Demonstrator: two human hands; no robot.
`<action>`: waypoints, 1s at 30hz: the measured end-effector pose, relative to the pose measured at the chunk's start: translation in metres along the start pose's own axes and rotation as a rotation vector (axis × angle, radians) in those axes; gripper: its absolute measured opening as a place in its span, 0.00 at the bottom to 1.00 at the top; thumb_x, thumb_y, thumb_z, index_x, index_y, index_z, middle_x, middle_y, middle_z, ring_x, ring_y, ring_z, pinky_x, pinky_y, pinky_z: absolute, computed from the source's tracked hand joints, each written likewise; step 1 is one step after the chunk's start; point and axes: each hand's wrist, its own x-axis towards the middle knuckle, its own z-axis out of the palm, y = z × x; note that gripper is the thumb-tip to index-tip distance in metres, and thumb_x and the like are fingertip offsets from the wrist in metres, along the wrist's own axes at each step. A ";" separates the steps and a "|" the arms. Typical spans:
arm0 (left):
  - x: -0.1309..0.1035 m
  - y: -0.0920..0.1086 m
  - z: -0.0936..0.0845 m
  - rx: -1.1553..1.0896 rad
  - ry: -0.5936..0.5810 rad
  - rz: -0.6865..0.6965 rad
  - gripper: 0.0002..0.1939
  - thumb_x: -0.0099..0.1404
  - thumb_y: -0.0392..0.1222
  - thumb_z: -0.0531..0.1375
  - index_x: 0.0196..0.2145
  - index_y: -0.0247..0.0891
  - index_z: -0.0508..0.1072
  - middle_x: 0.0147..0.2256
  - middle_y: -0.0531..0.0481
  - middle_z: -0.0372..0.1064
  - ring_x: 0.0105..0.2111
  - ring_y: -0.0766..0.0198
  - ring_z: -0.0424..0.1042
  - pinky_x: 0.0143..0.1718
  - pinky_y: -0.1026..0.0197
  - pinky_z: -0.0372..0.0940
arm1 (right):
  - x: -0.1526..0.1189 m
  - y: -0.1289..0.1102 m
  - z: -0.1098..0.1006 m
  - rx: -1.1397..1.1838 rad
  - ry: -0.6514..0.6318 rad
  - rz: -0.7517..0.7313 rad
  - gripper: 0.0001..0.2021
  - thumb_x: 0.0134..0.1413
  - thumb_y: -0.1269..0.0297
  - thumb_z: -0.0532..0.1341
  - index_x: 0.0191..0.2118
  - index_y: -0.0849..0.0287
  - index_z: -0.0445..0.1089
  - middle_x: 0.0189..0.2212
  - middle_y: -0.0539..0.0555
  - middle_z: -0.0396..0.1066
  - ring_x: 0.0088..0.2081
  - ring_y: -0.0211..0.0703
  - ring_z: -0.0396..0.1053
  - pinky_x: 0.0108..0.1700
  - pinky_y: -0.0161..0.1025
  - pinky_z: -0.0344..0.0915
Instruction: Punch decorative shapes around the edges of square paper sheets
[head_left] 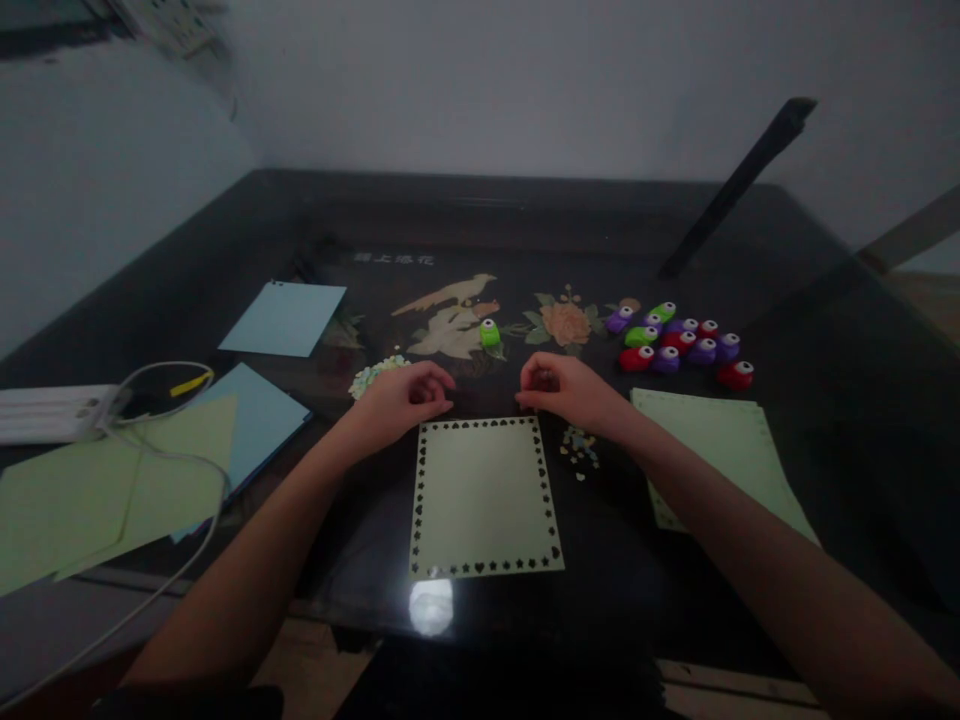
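Observation:
A pale green sheet (484,500) with star and heart holes punched along its edges lies in front of me. My left hand (409,400) is just above its top left corner, fingers curled with a gap between thumb and fingertips and nothing seen between them. My right hand (555,385) is curled in the same way near the top right corner, also with nothing visible in it. Beside my left hand lies a heap of small paper cut-outs (367,378); a smaller scatter of cut-outs (579,448) is below my right hand. One green punch (490,333) stands beyond the hands.
Several red, green and purple punches (679,340) cluster at the right. Punched green sheets (712,440) lie under my right forearm. At the left are blue sheets (285,318), plain green sheets (75,490) and a white power strip (52,413) with a cable.

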 end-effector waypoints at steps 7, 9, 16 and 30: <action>-0.014 0.012 -0.003 0.217 -0.037 0.056 0.16 0.54 0.48 0.66 0.35 0.36 0.70 0.31 0.51 0.67 0.31 0.61 0.67 0.34 0.60 0.63 | -0.023 -0.022 0.010 -0.352 -0.016 -0.097 0.17 0.43 0.64 0.69 0.40 0.59 0.67 0.39 0.58 0.70 0.43 0.53 0.66 0.41 0.46 0.63; -0.019 0.012 0.003 0.301 -0.097 0.114 0.19 0.52 0.48 0.67 0.38 0.37 0.69 0.35 0.49 0.66 0.35 0.59 0.67 0.36 0.58 0.63 | -0.029 -0.028 0.016 -0.462 -0.054 -0.108 0.18 0.42 0.66 0.70 0.41 0.61 0.68 0.41 0.61 0.70 0.44 0.56 0.66 0.42 0.48 0.63; -0.019 0.007 0.013 0.368 -0.157 0.106 0.13 0.54 0.41 0.65 0.38 0.38 0.69 0.33 0.50 0.67 0.35 0.58 0.68 0.34 0.59 0.61 | -0.028 -0.023 0.020 -0.264 -0.106 -0.074 0.08 0.43 0.73 0.67 0.31 0.59 0.68 0.36 0.56 0.69 0.40 0.49 0.65 0.40 0.43 0.61; -0.016 0.019 -0.005 -0.400 -0.263 -0.050 0.13 0.61 0.49 0.59 0.30 0.36 0.71 0.22 0.53 0.68 0.19 0.69 0.64 0.22 0.66 0.59 | -0.018 -0.015 -0.025 0.717 0.142 0.157 0.12 0.42 0.59 0.68 0.32 0.60 0.71 0.29 0.53 0.75 0.31 0.42 0.72 0.36 0.41 0.68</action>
